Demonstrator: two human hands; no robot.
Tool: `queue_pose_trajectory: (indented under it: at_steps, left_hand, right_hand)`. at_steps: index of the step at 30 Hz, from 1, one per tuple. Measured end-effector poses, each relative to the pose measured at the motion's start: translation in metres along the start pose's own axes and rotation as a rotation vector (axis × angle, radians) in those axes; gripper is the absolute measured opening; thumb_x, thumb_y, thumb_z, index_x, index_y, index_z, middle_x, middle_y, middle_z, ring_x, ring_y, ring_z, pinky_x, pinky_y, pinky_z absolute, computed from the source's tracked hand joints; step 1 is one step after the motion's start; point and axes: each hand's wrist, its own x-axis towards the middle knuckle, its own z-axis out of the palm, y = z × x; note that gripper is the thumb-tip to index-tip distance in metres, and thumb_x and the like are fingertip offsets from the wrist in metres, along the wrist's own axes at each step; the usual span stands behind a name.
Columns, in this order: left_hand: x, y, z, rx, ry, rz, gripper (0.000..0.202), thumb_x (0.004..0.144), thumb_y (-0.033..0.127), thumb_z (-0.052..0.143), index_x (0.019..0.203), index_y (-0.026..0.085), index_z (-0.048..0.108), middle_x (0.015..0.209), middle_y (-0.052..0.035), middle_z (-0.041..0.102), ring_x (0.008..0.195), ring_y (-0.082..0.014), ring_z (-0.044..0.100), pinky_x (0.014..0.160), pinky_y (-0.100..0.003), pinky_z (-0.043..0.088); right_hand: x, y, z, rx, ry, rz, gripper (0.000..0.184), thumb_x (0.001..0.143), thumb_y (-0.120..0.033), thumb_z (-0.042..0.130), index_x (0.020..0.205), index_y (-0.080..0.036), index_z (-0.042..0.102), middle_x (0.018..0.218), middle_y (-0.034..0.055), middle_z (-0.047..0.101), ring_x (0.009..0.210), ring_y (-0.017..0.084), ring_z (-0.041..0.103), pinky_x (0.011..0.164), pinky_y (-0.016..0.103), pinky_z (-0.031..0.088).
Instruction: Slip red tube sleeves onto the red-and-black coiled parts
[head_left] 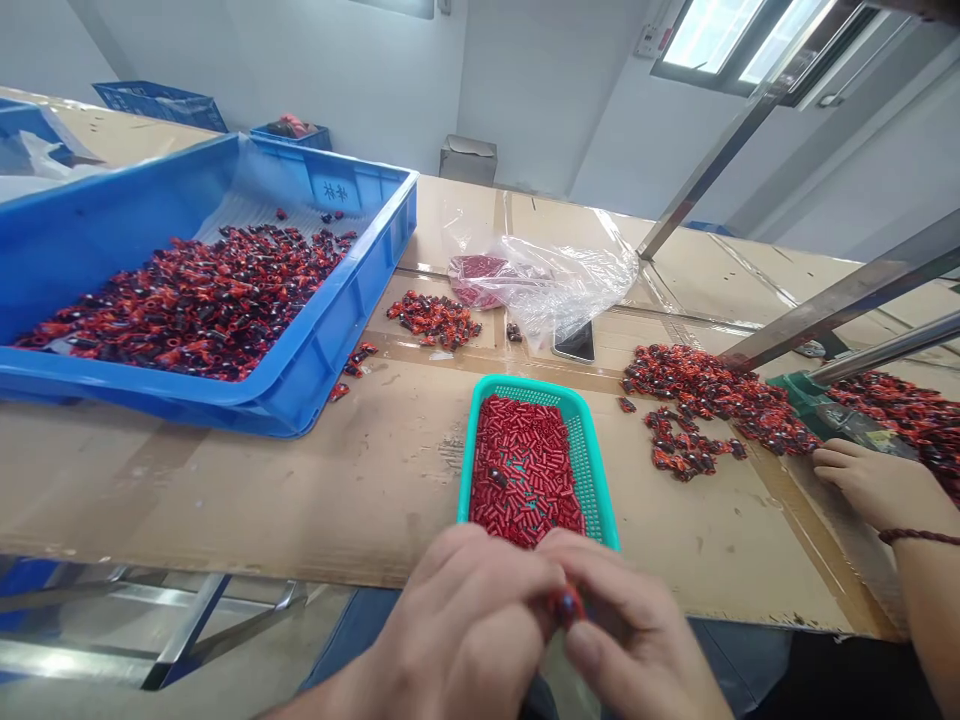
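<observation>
My left hand (465,625) and my right hand (637,640) meet at the bottom of the view, just in front of the table edge. Both are closed in a pinch on one small red and black part (568,605) held between their fingertips. Right beyond them stands a teal mesh basket (592,450) filled with several small red tubes (521,470). A large blue crate (352,300) at the left holds a heap of red and black parts (195,300).
Another person's hand (874,485) with a dark wrist cord rests at the right by a green tool (814,400). Loose piles of parts (705,390) lie on the cardboard-covered table (300,480). A clear plastic bag (555,275) and a phone (574,342) lie behind the basket.
</observation>
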Motion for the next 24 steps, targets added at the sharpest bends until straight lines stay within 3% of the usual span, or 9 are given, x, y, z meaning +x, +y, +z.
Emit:
queue_pose_trajectory:
  at_steps: [3, 5, 8, 11, 14, 16, 18, 21, 24]
  left_hand:
    - [0.015, -0.03, 0.0, 0.207, -0.246, -0.059, 0.008, 0.104, 0.01, 0.055, 0.103, 0.018, 0.058, 0.106, -0.0059, 0.079, 0.098, -0.0192, 0.073, 0.091, -0.037, 0.047]
    - [0.021, -0.05, 0.003, 0.363, -0.422, -0.075, 0.01, 0.103, 0.009, 0.057, 0.102, 0.019, 0.059, 0.101, -0.0039, 0.079, 0.101, -0.0234, 0.071, 0.092, -0.041, 0.04]
    - [0.027, -0.07, 0.015, 0.44, -0.588, -0.058, 0.017, 0.094, 0.003, 0.064, 0.091, 0.019, 0.061, 0.084, -0.0019, 0.077, 0.1, -0.0272, 0.068, 0.091, -0.042, 0.036]
    - [0.031, -0.077, 0.026, 0.485, -0.694, -0.013, 0.023, 0.088, -0.002, 0.065, 0.083, 0.019, 0.06, 0.073, -0.0017, 0.073, 0.089, -0.0273, 0.066, 0.088, -0.042, 0.035]
    - [0.033, -0.077, 0.029, 0.515, -0.739, 0.032, 0.023, 0.092, 0.0, 0.061, 0.08, 0.02, 0.06, 0.075, -0.0037, 0.073, 0.084, -0.0271, 0.065, 0.088, -0.043, 0.036]
    - [0.034, -0.077, 0.027, 0.533, -0.743, 0.045, 0.022, 0.095, 0.003, 0.058, 0.081, 0.02, 0.062, 0.08, -0.0048, 0.072, 0.083, -0.0266, 0.065, 0.088, -0.043, 0.036]
    - [0.034, -0.077, 0.024, 0.553, -0.743, 0.044, 0.02, 0.095, 0.005, 0.057, 0.083, 0.02, 0.062, 0.083, -0.0049, 0.071, 0.083, -0.0256, 0.065, 0.087, -0.043, 0.037]
    - [0.034, -0.076, 0.02, 0.565, -0.752, 0.047, 0.019, 0.094, 0.006, 0.058, 0.083, 0.02, 0.061, 0.084, -0.004, 0.07, 0.083, -0.0252, 0.064, 0.087, -0.042, 0.038]
    - [0.035, -0.075, 0.018, 0.561, -0.762, 0.052, 0.019, 0.092, 0.004, 0.062, 0.082, 0.02, 0.061, 0.083, -0.0043, 0.071, 0.086, -0.0274, 0.065, 0.088, -0.043, 0.038]
  right_hand:
    - [-0.007, 0.033, -0.045, -0.54, 0.209, 0.079, 0.04, 0.105, -0.053, 0.049, 0.104, -0.022, 0.074, 0.094, 0.0085, 0.077, 0.082, 0.022, 0.073, 0.072, 0.03, 0.059]
    - [-0.011, 0.065, -0.081, -0.891, 0.353, 0.145, 0.05, 0.101, -0.064, 0.048, 0.097, -0.021, 0.073, 0.089, 0.0109, 0.075, 0.079, 0.025, 0.069, 0.073, 0.038, 0.057]
    - [-0.015, 0.106, -0.126, -1.064, 0.451, 0.213, 0.065, 0.095, -0.077, 0.043, 0.079, -0.019, 0.069, 0.076, 0.0156, 0.069, 0.077, 0.032, 0.064, 0.077, 0.049, 0.052]
    - [-0.016, 0.121, -0.144, -1.154, 0.501, 0.206, 0.072, 0.095, -0.08, 0.039, 0.085, -0.016, 0.07, 0.078, 0.019, 0.068, 0.08, 0.035, 0.063, 0.079, 0.053, 0.049]
    - [-0.013, 0.105, -0.13, -1.156, 0.495, 0.103, 0.064, 0.101, -0.067, 0.044, 0.108, -0.01, 0.071, 0.098, 0.0246, 0.072, 0.095, 0.038, 0.064, 0.086, 0.056, 0.049]
    - [-0.008, 0.083, -0.107, -1.088, 0.386, -0.006, 0.047, 0.105, -0.054, 0.048, 0.113, -0.014, 0.069, 0.105, 0.0205, 0.073, 0.1, 0.035, 0.066, 0.089, 0.052, 0.051]
    - [-0.002, 0.06, -0.08, -0.978, 0.201, -0.116, 0.032, 0.108, -0.046, 0.05, 0.11, -0.021, 0.07, 0.102, 0.0113, 0.075, 0.096, 0.028, 0.068, 0.084, 0.042, 0.055]
    - [0.006, 0.037, -0.047, -0.843, -0.033, -0.223, 0.028, 0.108, -0.043, 0.051, 0.097, -0.026, 0.071, 0.086, 0.0032, 0.075, 0.081, 0.023, 0.069, 0.069, 0.037, 0.055]
    - [0.012, 0.032, -0.033, -0.77, -0.064, -0.273, 0.03, 0.103, -0.04, 0.062, 0.079, -0.025, 0.07, 0.069, 0.0015, 0.069, 0.067, 0.022, 0.065, 0.061, 0.036, 0.053]
